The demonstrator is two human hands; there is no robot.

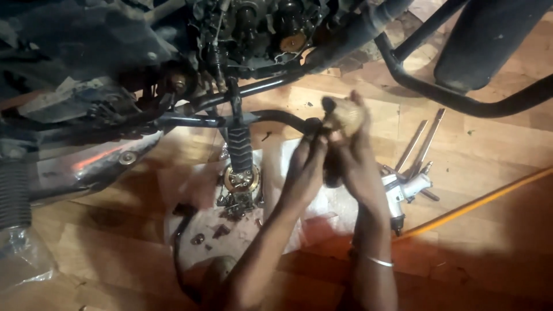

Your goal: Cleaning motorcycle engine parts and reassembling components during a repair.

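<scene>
A small round tan part (345, 115) is held up in front of the motorcycle frame (253, 118), above the white sheet (196, 184) on the wooden floor (495, 242). The right hand (354, 152) has its fingers closed around the part, and the left hand (305, 167) pinches its dark end with narrow fingertips. Just right of the hands lies a silver air wrench (406, 187) with metal rods (423, 141), a yellow hose (478, 201) beyond, and a pile of bolts (239, 198) to the left.
</scene>
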